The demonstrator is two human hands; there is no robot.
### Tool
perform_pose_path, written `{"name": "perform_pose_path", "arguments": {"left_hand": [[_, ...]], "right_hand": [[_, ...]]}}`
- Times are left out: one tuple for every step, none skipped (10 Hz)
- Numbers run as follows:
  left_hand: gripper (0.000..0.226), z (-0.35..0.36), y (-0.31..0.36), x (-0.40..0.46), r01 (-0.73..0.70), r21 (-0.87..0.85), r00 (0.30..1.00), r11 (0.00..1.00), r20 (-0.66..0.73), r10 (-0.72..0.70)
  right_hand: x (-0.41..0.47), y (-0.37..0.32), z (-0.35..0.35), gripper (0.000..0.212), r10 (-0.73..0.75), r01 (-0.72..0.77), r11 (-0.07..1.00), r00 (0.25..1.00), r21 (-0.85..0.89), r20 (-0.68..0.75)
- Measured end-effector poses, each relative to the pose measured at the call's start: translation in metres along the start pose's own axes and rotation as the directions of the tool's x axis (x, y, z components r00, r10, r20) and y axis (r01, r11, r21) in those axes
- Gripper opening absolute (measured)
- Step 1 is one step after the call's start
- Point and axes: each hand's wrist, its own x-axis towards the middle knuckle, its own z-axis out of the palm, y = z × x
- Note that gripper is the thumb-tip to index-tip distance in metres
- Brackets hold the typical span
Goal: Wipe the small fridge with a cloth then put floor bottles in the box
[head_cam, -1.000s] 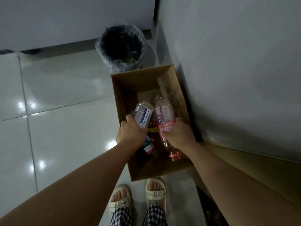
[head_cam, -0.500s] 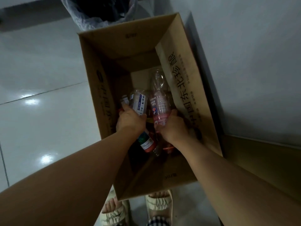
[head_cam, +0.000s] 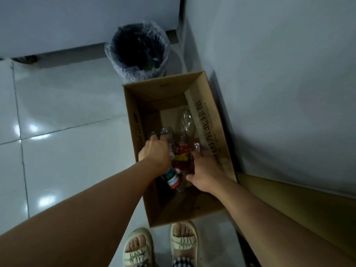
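Observation:
An open cardboard box [head_cam: 134,120] stands on the floor against the grey fridge side [head_cam: 279,93]. Several plastic bottles lie in it: a clear one [head_cam: 185,122] at the far end, a red-labelled one [head_cam: 182,153] in the middle, and one with a green and red label [head_cam: 173,179] nearer me. My left hand [head_cam: 154,154] is inside the box by the left wall, fingers stretched forward beside a blurred clear bottle [head_cam: 169,135]. My right hand [head_cam: 205,170] reaches in by the right flap, thumb spread, fingertips down among the bottles and partly hidden.
A black bin with a clear liner [head_cam: 138,53] stands just beyond the box. Glossy white floor tiles [head_cam: 67,141] spread to the left. A tan panel [head_cam: 298,209] runs along the right. My sandalled feet [head_cam: 159,245] stand at the box's near end.
Both hands lowered their bottles into the box and loosened; the blue-labelled and pink bottles are no longer gripped. The view has pulled back up, showing the bin again.

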Motion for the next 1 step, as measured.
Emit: {"name": "perform_pose_path", "arguments": {"left_hand": [[0.061,-0.0443,0.0001,-0.0306,-0.067,0.068,0.997,0.995,-0.03,0.069]], "right_hand": [[-0.0354,-0.0224,-0.0298,0.061,-0.042,0.04,0.997,0.998,-0.069,-0.038]]}}
